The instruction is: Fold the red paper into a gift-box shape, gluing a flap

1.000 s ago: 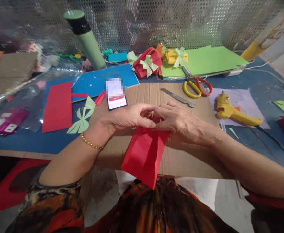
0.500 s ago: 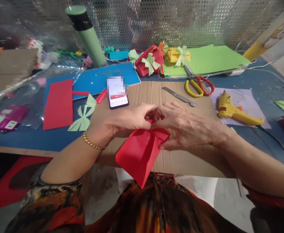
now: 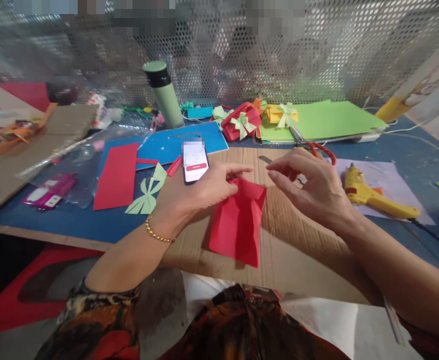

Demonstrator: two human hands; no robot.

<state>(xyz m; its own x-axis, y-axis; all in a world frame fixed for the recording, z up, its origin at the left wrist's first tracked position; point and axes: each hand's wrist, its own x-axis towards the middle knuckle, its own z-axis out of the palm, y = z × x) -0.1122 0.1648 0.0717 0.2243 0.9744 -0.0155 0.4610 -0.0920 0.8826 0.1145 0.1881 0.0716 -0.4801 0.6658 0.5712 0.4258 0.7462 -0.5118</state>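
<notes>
A folded red paper bag lies tilted over the cardboard sheet, its upper end toward the back. My left hand grips the bag's upper left edge, the thumb at the paper and the index finger stretched out above it. The other left fingers are partly hidden. To the right of the bag, my right hand is raised with thumb and fingers apart, nothing between them. Beneath it, a metal blade and the scissors are partly covered.
A yellow glue gun rests on purple paper at right. Left are a phone, a red paper sheet and a pale green bow. Behind stand a green bottle, small paper bags with bows and green sheets.
My right hand has let go of the red paper bag and moved right. The bag has swung straighter and lower onto the cardboard, with my left hand still at it. The view has shifted.
</notes>
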